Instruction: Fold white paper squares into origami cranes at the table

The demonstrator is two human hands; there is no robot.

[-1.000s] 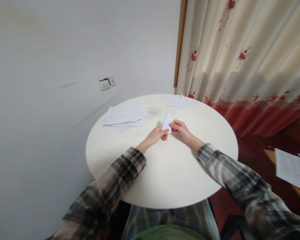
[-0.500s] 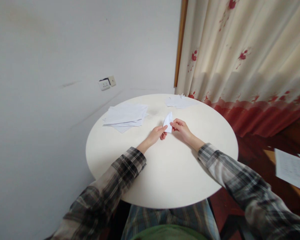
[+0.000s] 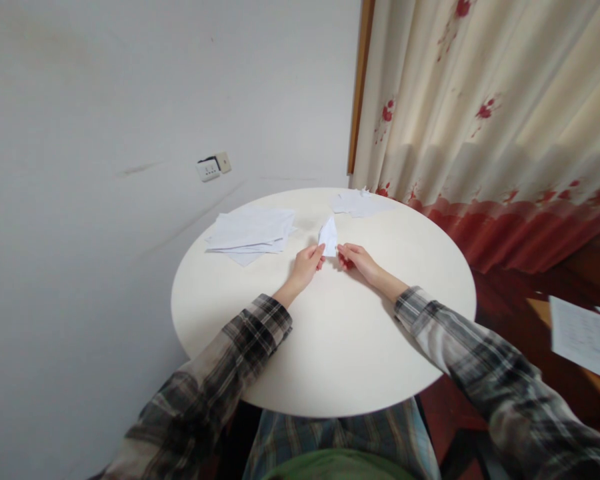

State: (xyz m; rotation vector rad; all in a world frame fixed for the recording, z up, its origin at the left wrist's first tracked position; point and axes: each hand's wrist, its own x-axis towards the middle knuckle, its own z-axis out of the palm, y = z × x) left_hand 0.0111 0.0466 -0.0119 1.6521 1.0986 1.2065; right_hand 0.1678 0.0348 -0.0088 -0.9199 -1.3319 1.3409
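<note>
A small piece of folded white paper with a pointed top stands between my hands, over the middle of the round table. My left hand pinches its lower left side, thumb in front. At its lower right edge, the closed fingertips of my right hand pinch the paper's corner. To the left lies a stack of white paper sheets. More white paper pieces rest near the far edge, with a small crumpled or folded bit on top.
The white round table stands close to a pale wall with a socket. A floral curtain hangs behind on the right. Printed sheets lie on a wooden surface at the right.
The folded paper has shifted slightly left and away from me, and looks a little turned. My left hand moved with it; my right hand has shifted only slightly.
</note>
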